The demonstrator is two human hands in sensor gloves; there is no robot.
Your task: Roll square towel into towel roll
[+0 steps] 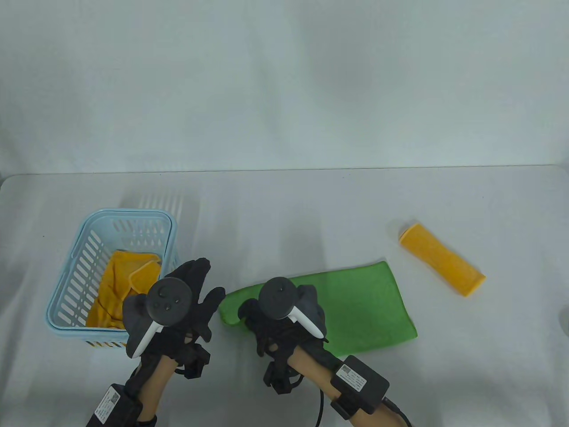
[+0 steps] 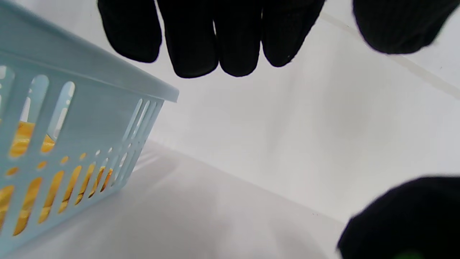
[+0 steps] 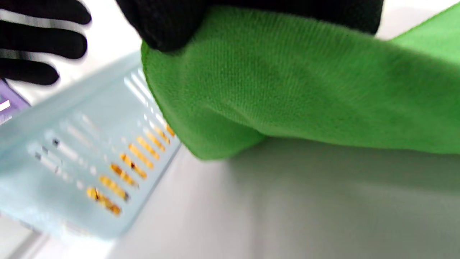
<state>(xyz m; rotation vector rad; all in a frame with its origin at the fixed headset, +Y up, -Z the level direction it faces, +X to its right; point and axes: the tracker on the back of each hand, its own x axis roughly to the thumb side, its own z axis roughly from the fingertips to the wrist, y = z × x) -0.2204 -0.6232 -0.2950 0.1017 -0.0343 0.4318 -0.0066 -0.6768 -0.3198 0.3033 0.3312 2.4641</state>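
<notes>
A green towel point(image 1: 360, 302) lies folded on the table, its left end bent over into a thick fold point(image 3: 222, 90). My right hand point(image 1: 253, 316) sits on that left end, and in the right wrist view its fingers point(image 3: 172, 21) curl over the top of the fold and grip it. My left hand point(image 1: 202, 289) hovers just left of the towel, beside the basket, with straight fingers point(image 2: 215, 39) that hold nothing. A rolled yellow towel point(image 1: 441, 259) lies at the right.
A light blue slotted basket point(image 1: 80, 249) with loose yellow cloth point(image 1: 116, 284) in it stands at the left, close to my left hand; its wall point(image 2: 90, 118) fills the left wrist view's left side. The white table ends at a pale back wall.
</notes>
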